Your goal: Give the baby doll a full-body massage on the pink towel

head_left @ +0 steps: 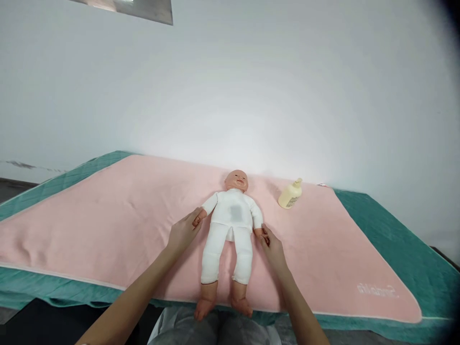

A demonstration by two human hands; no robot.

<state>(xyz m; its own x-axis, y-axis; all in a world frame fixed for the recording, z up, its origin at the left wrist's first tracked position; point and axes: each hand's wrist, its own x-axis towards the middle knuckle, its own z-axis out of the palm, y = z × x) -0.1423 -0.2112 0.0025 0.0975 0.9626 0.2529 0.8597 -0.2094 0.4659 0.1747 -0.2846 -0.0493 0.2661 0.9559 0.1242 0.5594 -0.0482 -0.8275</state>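
Observation:
A baby doll with a white cloth body lies on its back, head toward the wall and bare feet toward me. A grey patch marks its chest. On the left, my left hand is closed around the doll's small hand, its fingertips partly hidden behind it. My right hand grips the doll's other hand between thumb and fingers. Both doll arms slant outward from the body. Under the doll is a pink mat spread flat.
A pale yellow pump bottle stands on the mat, right of the doll's head. The mat covers part of a green quilted cover on the bed or table. Behind rises a white wall. My legs are at the front edge.

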